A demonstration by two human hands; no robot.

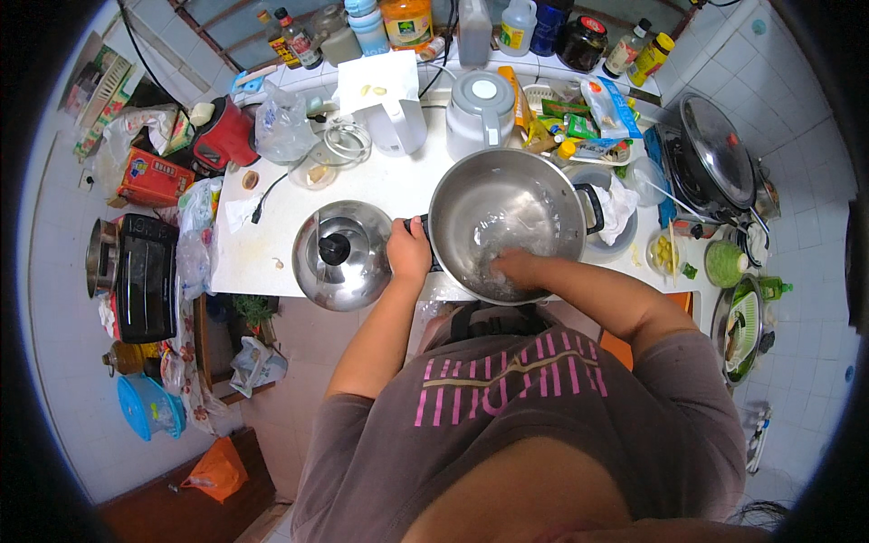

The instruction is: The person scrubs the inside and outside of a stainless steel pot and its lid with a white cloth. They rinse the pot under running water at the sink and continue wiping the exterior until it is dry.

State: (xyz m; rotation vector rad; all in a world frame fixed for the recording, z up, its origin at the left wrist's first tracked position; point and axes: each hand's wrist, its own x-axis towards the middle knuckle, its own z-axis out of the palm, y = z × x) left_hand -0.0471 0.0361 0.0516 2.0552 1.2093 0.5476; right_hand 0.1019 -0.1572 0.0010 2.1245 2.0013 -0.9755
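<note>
A large stainless steel pot (468, 197) with black side handles stands at the counter's front edge, with clear water in its bottom. My left hand (409, 252) grips its left handle, thumb on top. Inside the pot, my right hand (516, 268) is down in the water near the front wall; its fingers are blurred, and whether they hold anything cannot be told. Just left of my left hand lies a domed steel lid (363, 231) with a black knob, its front rim reaching past the counter edge.
A grey and white lidded jug (481, 119) stands right behind the pot. Right of it are a grey basin (614, 248) with a white cloth, a bowl of yellow pieces (660, 252) and a stove with a black lidded wok (719, 156). A white pitcher (400, 129) stands behind the lid.
</note>
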